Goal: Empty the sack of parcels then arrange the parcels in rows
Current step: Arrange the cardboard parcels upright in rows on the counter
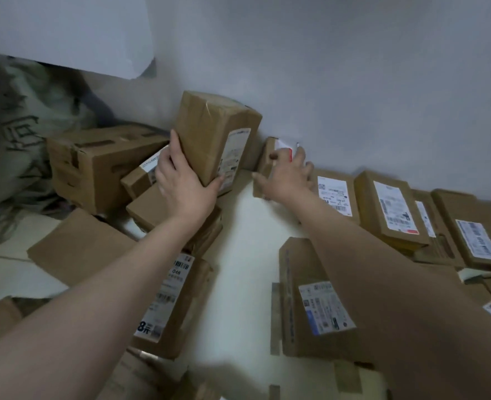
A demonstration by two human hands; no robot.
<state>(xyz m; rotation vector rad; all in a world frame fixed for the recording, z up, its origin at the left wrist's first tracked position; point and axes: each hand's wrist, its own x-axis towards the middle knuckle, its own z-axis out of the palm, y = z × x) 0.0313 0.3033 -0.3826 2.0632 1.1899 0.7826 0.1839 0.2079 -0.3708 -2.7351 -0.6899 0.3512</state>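
Note:
My left hand [181, 180] grips a tall brown cardboard parcel [215, 134] by its lower left edge, tilted up off the heap against the wall. My right hand [287, 177] holds a small brown parcel [269, 155] with a red and white label, close to the wall at the left end of a row. That row of labelled parcels [388, 209] lies flat along the wall to the right. A loose heap of parcels [100, 166] sits at left. The grey-green printed sack [22, 122] lies crumpled at far left.
The white wall [325, 82] runs behind the parcels. A bare strip of pale floor [244, 255] lies between my arms. A flat labelled box [313, 298] and other parcels [169, 301] lie near me; more boxes crowd the bottom edge.

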